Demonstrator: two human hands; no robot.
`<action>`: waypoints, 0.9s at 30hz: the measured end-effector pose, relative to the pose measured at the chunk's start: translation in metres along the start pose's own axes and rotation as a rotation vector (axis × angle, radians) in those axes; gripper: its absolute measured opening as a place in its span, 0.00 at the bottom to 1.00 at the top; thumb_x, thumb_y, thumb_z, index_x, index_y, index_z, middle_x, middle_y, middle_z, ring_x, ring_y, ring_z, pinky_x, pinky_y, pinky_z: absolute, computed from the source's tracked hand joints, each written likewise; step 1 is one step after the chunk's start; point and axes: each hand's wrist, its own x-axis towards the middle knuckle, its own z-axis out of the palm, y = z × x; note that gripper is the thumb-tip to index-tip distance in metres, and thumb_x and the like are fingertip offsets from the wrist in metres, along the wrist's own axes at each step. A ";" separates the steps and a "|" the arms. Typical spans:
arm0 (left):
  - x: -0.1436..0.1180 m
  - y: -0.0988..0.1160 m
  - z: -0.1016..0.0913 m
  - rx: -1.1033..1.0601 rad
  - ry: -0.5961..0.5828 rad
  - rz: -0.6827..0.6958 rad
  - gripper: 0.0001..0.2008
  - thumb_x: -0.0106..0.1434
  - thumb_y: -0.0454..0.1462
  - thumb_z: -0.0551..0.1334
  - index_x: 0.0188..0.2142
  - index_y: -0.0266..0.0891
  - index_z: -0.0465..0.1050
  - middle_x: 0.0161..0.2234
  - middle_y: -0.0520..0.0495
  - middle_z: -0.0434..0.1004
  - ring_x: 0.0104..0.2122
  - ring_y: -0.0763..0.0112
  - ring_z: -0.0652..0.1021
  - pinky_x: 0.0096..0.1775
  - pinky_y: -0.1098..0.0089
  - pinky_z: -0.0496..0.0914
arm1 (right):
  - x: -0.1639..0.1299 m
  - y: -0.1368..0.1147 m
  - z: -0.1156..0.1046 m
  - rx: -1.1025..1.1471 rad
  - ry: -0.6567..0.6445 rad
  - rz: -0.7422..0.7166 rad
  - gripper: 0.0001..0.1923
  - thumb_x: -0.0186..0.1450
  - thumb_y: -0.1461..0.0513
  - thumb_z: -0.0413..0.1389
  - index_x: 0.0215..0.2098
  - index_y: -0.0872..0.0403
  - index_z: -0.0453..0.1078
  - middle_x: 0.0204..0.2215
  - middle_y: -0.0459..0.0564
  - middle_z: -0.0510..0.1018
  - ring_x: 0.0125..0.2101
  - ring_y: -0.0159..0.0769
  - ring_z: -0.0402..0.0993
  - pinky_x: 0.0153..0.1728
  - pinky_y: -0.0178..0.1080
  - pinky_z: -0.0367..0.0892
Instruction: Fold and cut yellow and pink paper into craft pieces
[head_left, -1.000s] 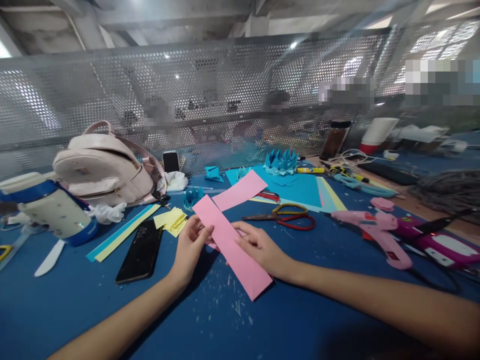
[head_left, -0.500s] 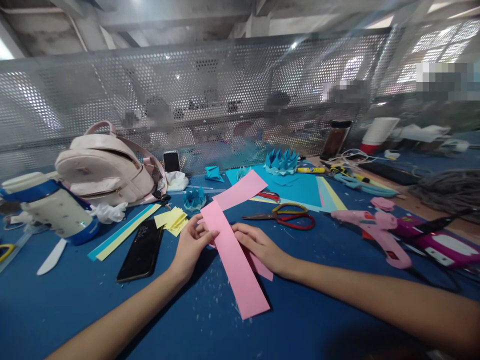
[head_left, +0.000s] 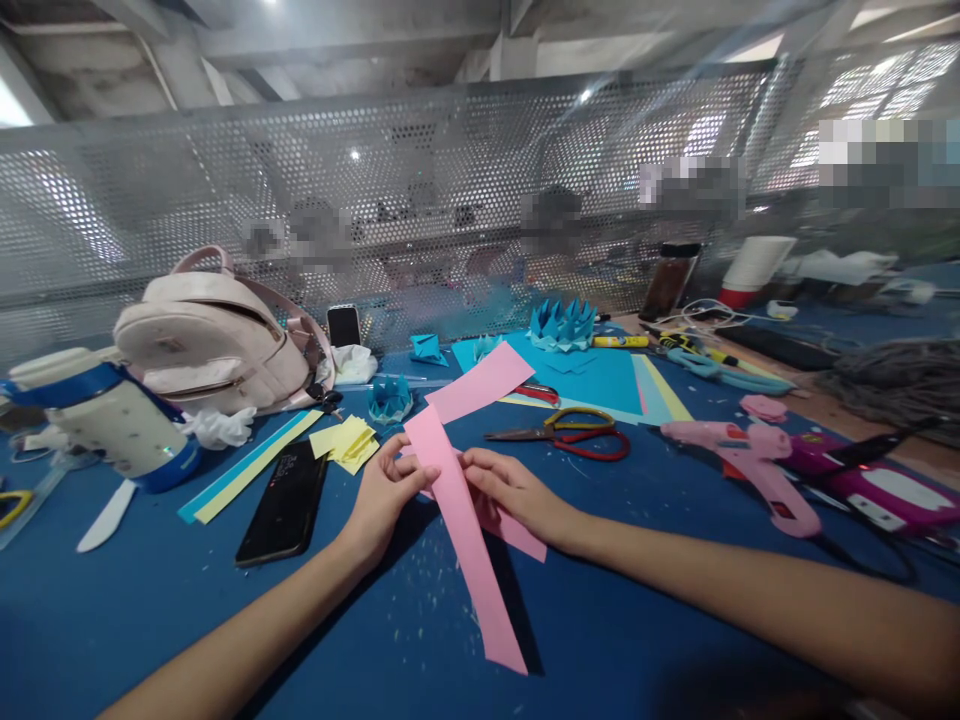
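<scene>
A long pink paper strip [head_left: 461,520] slants toward me, its lower end lifted a little and casting a shadow on the blue table. My left hand [head_left: 390,490] pinches its upper left edge, thumb on top. On the other side, my right hand [head_left: 525,490] has its fingers closed at the strip's right edge, partly hidden behind it. A second pink piece [head_left: 521,538] shows under my right hand. Another pink strip [head_left: 484,382] lies angled just beyond the held one. Scissors [head_left: 559,432] with red and yellow handles rest to the right.
A dark phone [head_left: 285,505] and yellow paper pieces [head_left: 346,442] lie left, near a cream backpack [head_left: 210,335] and a tumbler [head_left: 112,420]. Blue folded paper [head_left: 564,326] sits on blue sheets at the back. A pink glue gun [head_left: 750,465] lies right.
The long pink strip has turned partly on edge, its right side curling up and its near end shifting slightly toward me. Both hands stay in nearly the same place.
</scene>
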 end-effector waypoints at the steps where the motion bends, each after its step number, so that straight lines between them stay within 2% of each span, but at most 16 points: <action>1: 0.000 0.000 0.001 0.007 0.003 -0.001 0.21 0.53 0.40 0.73 0.42 0.36 0.68 0.26 0.49 0.81 0.24 0.71 0.79 0.32 0.73 0.72 | 0.000 0.001 0.000 0.009 -0.009 0.011 0.24 0.66 0.44 0.51 0.42 0.56 0.69 0.33 0.47 0.73 0.31 0.33 0.67 0.32 0.34 0.62; 5: -0.001 0.001 0.002 0.056 0.015 -0.007 0.18 0.53 0.41 0.73 0.38 0.35 0.72 0.25 0.49 0.81 0.24 0.71 0.78 0.32 0.73 0.71 | 0.000 0.005 0.000 0.066 -0.026 0.058 0.26 0.64 0.42 0.53 0.43 0.55 0.66 0.29 0.44 0.71 0.26 0.30 0.65 0.26 0.32 0.60; 10: -0.002 0.001 0.003 0.137 0.020 -0.004 0.15 0.53 0.43 0.72 0.32 0.34 0.76 0.26 0.47 0.80 0.26 0.68 0.78 0.34 0.71 0.71 | 0.001 0.000 0.000 0.182 -0.024 0.058 0.24 0.63 0.43 0.55 0.43 0.54 0.64 0.31 0.45 0.75 0.30 0.32 0.72 0.32 0.33 0.65; 14: -0.002 0.000 0.002 0.218 0.021 -0.006 0.14 0.55 0.44 0.70 0.26 0.34 0.77 0.25 0.47 0.78 0.26 0.70 0.76 0.33 0.72 0.68 | 0.002 -0.004 -0.002 0.229 -0.011 0.118 0.24 0.62 0.46 0.59 0.45 0.54 0.63 0.26 0.41 0.73 0.24 0.27 0.69 0.25 0.30 0.63; 17: -0.001 -0.001 0.000 0.268 -0.033 -0.051 0.14 0.55 0.45 0.70 0.25 0.34 0.77 0.24 0.47 0.78 0.25 0.69 0.75 0.31 0.72 0.67 | 0.004 -0.002 -0.005 0.309 0.001 0.188 0.24 0.61 0.48 0.61 0.47 0.54 0.65 0.26 0.41 0.73 0.23 0.25 0.68 0.23 0.28 0.62; 20: -0.002 0.002 -0.003 0.292 -0.153 -0.120 0.13 0.53 0.43 0.72 0.28 0.33 0.78 0.25 0.46 0.79 0.26 0.67 0.76 0.30 0.71 0.67 | 0.006 0.001 -0.009 0.458 0.023 0.232 0.24 0.61 0.49 0.62 0.48 0.55 0.68 0.35 0.47 0.77 0.31 0.28 0.74 0.31 0.29 0.69; 23: -0.003 0.009 -0.005 0.272 -0.283 -0.183 0.15 0.51 0.41 0.73 0.36 0.34 0.80 0.31 0.43 0.81 0.34 0.60 0.79 0.37 0.67 0.71 | 0.009 0.002 -0.016 0.508 -0.011 0.231 0.26 0.59 0.51 0.64 0.49 0.56 0.67 0.41 0.53 0.78 0.36 0.33 0.77 0.36 0.33 0.72; 25: -0.004 0.013 -0.005 0.232 -0.310 -0.199 0.18 0.51 0.41 0.73 0.39 0.35 0.79 0.34 0.43 0.81 0.39 0.58 0.79 0.41 0.65 0.71 | 0.010 0.002 -0.020 0.479 -0.032 0.223 0.27 0.57 0.54 0.66 0.50 0.56 0.66 0.40 0.53 0.79 0.34 0.34 0.78 0.34 0.34 0.73; 27: -0.003 0.013 -0.006 0.190 -0.269 -0.178 0.17 0.53 0.43 0.72 0.39 0.36 0.77 0.34 0.45 0.80 0.38 0.62 0.78 0.41 0.68 0.70 | 0.011 0.002 -0.022 0.435 -0.027 0.204 0.30 0.55 0.55 0.67 0.51 0.56 0.65 0.38 0.52 0.80 0.32 0.35 0.79 0.33 0.35 0.73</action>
